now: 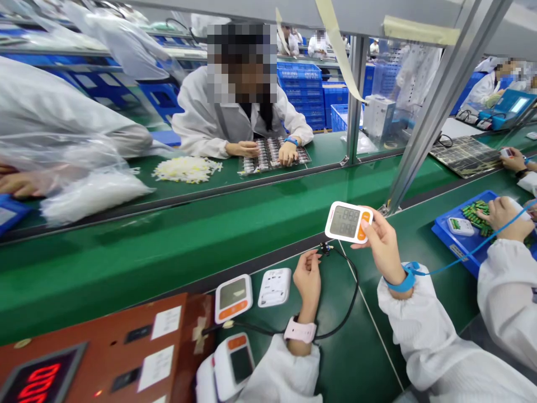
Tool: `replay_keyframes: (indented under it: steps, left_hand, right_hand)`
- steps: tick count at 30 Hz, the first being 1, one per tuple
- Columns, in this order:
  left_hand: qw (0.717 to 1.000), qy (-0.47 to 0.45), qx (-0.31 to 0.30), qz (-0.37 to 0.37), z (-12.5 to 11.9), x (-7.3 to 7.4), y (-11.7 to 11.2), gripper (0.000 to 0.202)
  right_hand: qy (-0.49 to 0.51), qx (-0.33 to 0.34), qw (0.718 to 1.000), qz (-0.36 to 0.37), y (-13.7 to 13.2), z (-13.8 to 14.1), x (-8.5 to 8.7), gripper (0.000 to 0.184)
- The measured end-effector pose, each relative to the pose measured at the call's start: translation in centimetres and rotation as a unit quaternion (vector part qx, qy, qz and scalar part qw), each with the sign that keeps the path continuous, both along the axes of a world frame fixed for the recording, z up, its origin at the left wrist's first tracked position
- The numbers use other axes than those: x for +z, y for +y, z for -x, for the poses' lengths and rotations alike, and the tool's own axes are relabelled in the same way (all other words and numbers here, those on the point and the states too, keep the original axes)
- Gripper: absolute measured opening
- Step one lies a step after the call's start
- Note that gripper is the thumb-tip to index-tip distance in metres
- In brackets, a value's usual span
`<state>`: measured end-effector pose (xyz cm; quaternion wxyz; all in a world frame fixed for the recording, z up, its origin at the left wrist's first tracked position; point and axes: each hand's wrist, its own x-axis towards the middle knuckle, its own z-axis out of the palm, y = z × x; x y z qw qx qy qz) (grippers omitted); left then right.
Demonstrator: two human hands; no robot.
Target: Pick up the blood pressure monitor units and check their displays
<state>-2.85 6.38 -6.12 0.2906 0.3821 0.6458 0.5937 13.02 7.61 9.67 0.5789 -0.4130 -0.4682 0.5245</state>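
My right hand (380,238), with a blue wrist strap, grips a white digital display device (344,221) by its right end. Its grey screen shows rows of digits, and my thumb lies over the orange buttons. Just left and below, my left hand (308,277) has curled fingers pinched at the small connector (325,248) of a black cable (356,285). That cable loops back under my left wrist to a brown box (191,336). Beside this hand lie a white unit back side up (274,287) and a device with a blank screen (234,298).
More white devices (235,364) stand beside the brown box, whose red display (39,380) is lit. At right, a co-worker's hand (507,218) is over a blue tray (447,232) of green cylindrical parts. A metal post (440,106) rises ahead; another person (239,106) works across the green bench.
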Motion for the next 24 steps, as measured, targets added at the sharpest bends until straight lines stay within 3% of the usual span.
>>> replay_keyframes:
  steps: [24]
  left_hand:
    - [1.000,-0.001,0.004,-0.001,-0.14,0.24,-0.07,0.027]
  right_hand:
    - [-0.015,0.011,1.000,0.011,-0.03,-0.18,0.47,0.057]
